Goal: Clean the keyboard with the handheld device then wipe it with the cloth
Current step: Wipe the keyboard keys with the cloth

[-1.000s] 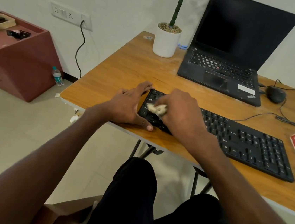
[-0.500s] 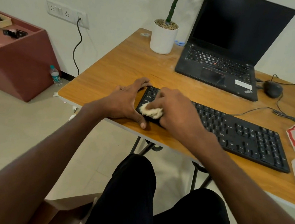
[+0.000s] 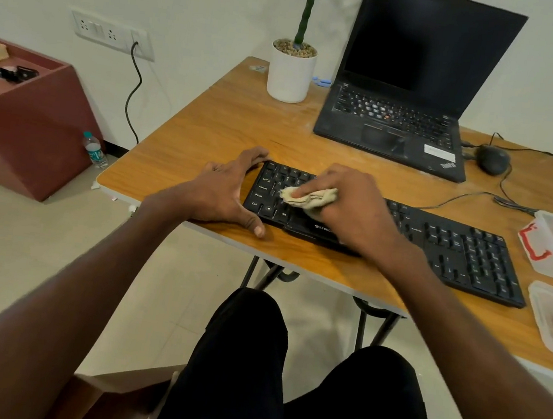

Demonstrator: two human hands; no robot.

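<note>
Near the front edge of the table, the black keyboard lies flat, its left end under both hands. Right hand grips a bunched beige cloth, pressing it onto the left-hand keys. Left hand lies spread, fingers straight, braced against the keyboard's left edge. Assessment: cloth is soft and light, best held wadded in the fingers; keyboard is rigid, light, and liable to slide on the smooth table, so steadying at the end frame appears sound.
</note>
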